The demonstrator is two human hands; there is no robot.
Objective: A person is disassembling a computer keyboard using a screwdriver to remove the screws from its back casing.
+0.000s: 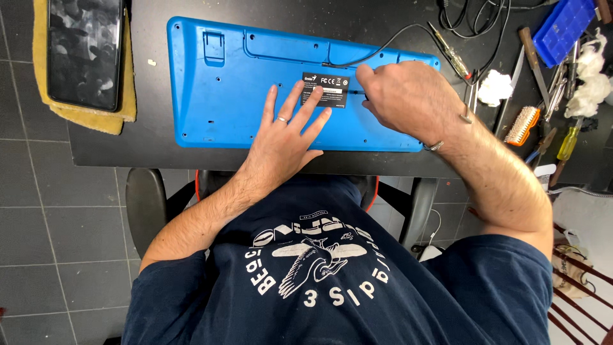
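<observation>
Keyboard (242, 89), blue, lies underside up; left hand (284, 137) presses flat, fingers spread, steadying it, while right hand (408, 102) at 3 o'clock curls, grip hidden.

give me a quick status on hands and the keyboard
Left hand flat on blue keyboard, which lies face down. Right hand fingertips at its label. Cable trails off behind.

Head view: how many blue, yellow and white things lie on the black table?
Blue: 2, the keyboard under both hands and the tray.
Yellow: 1, the cloth under the phone.
White: 2, the wads.
Total: 5
</observation>
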